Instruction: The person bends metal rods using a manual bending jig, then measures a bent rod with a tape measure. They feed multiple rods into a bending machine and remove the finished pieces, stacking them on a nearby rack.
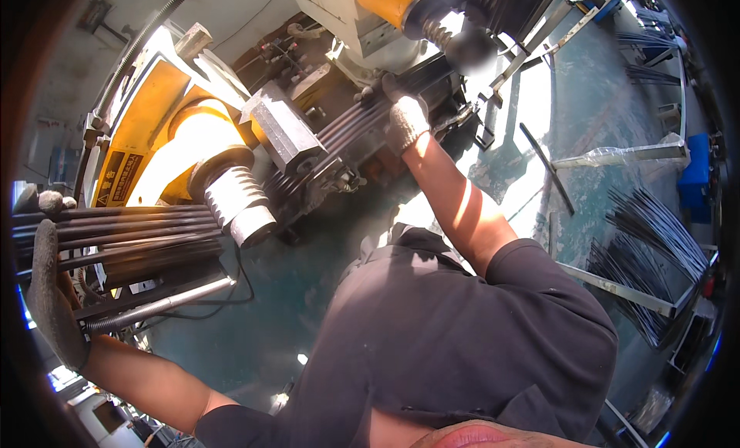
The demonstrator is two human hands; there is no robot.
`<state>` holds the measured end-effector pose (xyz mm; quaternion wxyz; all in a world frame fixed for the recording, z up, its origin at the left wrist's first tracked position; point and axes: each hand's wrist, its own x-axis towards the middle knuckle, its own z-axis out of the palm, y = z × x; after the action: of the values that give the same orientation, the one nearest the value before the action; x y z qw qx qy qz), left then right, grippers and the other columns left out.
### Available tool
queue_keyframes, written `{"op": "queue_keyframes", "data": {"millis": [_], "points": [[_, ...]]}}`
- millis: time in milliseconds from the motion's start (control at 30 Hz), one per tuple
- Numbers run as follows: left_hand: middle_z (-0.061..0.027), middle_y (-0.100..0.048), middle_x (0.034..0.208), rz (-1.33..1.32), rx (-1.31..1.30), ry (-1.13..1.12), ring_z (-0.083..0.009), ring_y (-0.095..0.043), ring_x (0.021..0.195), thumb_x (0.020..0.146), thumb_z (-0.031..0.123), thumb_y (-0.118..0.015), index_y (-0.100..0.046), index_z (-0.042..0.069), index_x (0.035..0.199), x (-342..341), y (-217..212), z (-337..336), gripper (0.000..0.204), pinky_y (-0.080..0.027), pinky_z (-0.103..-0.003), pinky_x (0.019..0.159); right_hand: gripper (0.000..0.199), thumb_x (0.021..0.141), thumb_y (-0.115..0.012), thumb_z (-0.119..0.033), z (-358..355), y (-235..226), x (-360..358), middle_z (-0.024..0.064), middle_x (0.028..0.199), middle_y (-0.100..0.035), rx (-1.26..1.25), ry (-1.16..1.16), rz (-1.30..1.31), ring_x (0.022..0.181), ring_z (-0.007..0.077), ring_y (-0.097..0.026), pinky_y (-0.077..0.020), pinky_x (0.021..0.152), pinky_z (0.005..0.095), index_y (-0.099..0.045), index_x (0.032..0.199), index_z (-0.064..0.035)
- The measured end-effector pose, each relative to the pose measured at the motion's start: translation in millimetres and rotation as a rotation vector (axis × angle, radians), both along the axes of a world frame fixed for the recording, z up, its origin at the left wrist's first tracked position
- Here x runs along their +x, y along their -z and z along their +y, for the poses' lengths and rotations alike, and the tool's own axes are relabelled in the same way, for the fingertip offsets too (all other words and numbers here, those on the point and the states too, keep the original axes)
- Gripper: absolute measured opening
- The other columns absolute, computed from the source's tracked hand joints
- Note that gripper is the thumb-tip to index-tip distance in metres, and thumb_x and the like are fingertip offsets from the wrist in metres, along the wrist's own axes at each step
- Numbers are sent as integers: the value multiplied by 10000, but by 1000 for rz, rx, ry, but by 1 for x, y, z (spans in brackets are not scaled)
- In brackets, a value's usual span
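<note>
A row of long dark metal rods [139, 222] runs through a yellow machine from the far left to the upper middle. At the far left my left hand [52, 301], in a grey knit glove, is closed around the rods near their ends, with fingertips showing beyond them. My right hand [406, 120], in a pale glove, grips the rods on the other side of the machine, its fingers partly lost in shadow. Between my hands a grey metal block [284, 128] sits over the rods, beside a thick coil spring [237, 197] on the machine's yellow housing [139, 139].
Another yellow machine head [389, 2] stands at the top. Below the left rods lies a metal bar with a spring [162, 303], and a black cable [248, 282] hangs nearby. At right, bundles of thin rods [655, 232] rest by a metal frame [624, 155] and blue bin [694, 170].
</note>
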<state>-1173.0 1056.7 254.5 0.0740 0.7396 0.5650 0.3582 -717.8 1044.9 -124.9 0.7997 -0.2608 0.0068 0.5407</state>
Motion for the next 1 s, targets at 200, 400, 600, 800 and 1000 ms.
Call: {"op": "queue_keyframes", "data": {"millis": [200,400,600,800,1000], "points": [[-156,-768,1176,42,92,-104,-228,-784,1040,986,245,-785,-681,12,1346,-7,0,0,442,-628,-362,991,198,1074,-652,-197,-3,0,1,114,923,-675,40,-15,57,889,343,-710,-613,856,510,-620,1147,-17],[-147,-786,1166,-79,-24,-142,-211,-780,1065,986,235,-783,-727,-10,1273,-7,-2,-4,381,-593,-351,1050,214,1065,-668,-216,-1,20,4,127,917,-674,140,-38,-37,913,332,-715,-612,878,502,-633,1094,-7],[-110,-733,1294,-45,-117,-21,-173,-701,1205,1021,217,-744,-679,18,1375,7,-7,-6,411,-552,-344,1075,215,1060,-679,-214,-2,16,7,143,934,-698,164,-70,-43,884,321,-711,-612,860,488,-639,1040,-4],[-118,-677,1285,-102,-47,111,-203,-676,1180,1065,140,-618,-546,-9,1464,0,-15,-35,432,-497,-374,1110,154,1086,-617,-141,-24,6,2,132,943,-700,110,-96,52,870,302,-711,-610,844,463,-645,1038,3],[-170,-696,1233,-370,11,445,-264,-689,1162,1060,102,-585,-521,-42,1502,6,12,-143,469,-497,-421,1109,160,1065,-668,-180,-157,-48,-1,114,908,-703,12,16,-61,820,260,-718,-611,724,420,-648,1075,-22]]}}
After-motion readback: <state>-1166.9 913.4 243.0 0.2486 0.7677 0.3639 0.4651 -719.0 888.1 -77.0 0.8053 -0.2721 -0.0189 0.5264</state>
